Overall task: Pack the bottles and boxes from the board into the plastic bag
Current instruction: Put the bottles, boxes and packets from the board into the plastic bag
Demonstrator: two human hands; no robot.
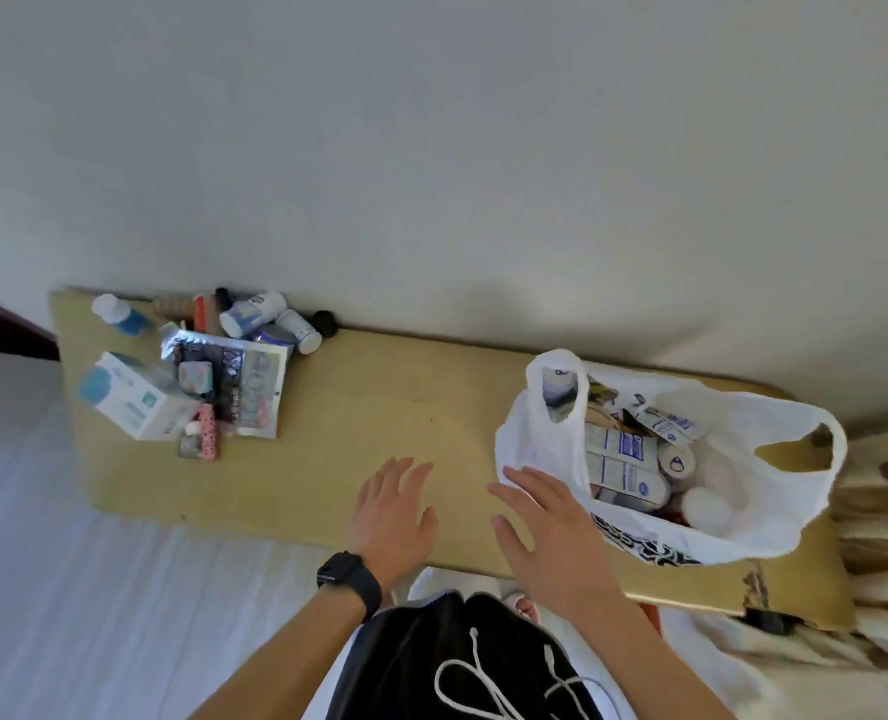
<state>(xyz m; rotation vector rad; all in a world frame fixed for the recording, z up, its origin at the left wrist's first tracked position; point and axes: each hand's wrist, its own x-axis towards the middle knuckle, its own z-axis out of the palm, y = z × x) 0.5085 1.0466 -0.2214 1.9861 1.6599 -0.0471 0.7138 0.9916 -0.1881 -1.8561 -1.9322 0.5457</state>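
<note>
The white thin plastic bag lies open at the right end of the tan flat board, holding white boxes with blue print and white round-capped bottles. More small white bottles and a white-and-teal cardboard box sit heaped at the board's left end. The left hand and right hand are spread flat with straight fingers over the board's near edge, holding nothing.

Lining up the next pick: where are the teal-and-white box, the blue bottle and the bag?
box [138, 397]: head view, middle of its upper face.
blue bottle [130, 320]: head view, on its blue body.
bag [533, 441]: head view, on its white left wall.
</note>
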